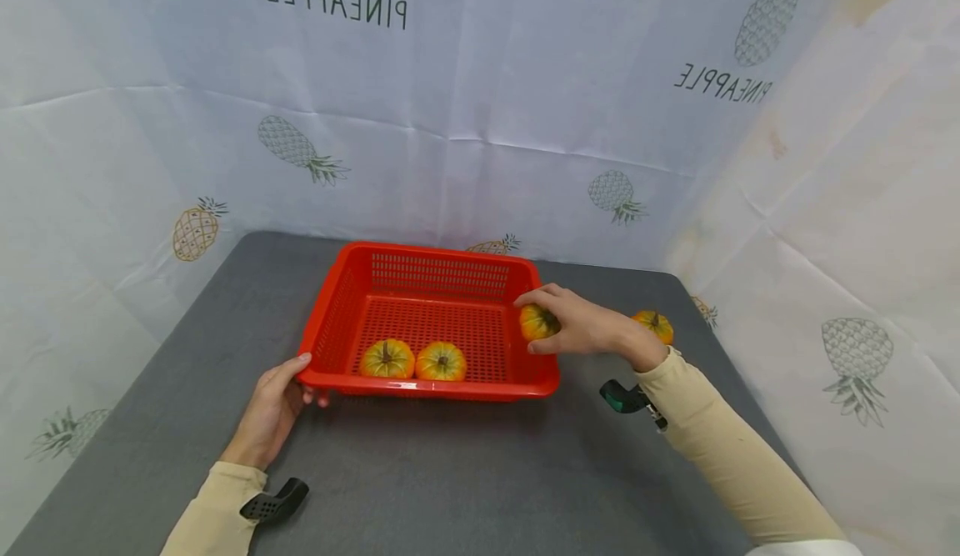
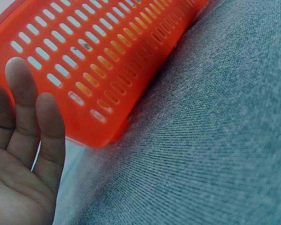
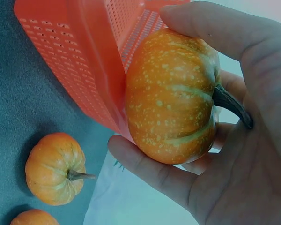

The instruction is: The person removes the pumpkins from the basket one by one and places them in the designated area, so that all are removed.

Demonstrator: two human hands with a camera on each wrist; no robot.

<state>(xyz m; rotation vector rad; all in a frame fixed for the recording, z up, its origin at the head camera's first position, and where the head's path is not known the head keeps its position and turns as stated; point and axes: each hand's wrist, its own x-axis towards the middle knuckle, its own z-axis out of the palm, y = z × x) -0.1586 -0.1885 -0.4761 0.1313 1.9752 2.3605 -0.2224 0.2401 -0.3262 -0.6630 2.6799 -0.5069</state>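
A red plastic basket [image 1: 442, 388] with slotted walls stands on the grey table. Two small orange pumpkins, one [image 1: 387, 359] left of the other [image 1: 441, 362], lie inside along its near wall. My right hand [image 1: 573, 323] grips a third pumpkin [image 3: 173, 98] over the basket's right rim, its dark stem toward the palm. At the near left corner my left hand [image 1: 273, 410] holds the basket, thumb on the rim and fingers below it. In the left wrist view several of that hand's fingers [image 2: 25, 108] show loosely extended beside the slotted wall.
Right of the basket, a pumpkin [image 1: 654, 325] sits on the table, partly behind my right wrist. The right wrist view shows another pumpkin [image 3: 35, 218] beside it, cut by the frame edge. A pineapple-print cloth [image 1: 480, 81] hangs behind the table and along its sides.
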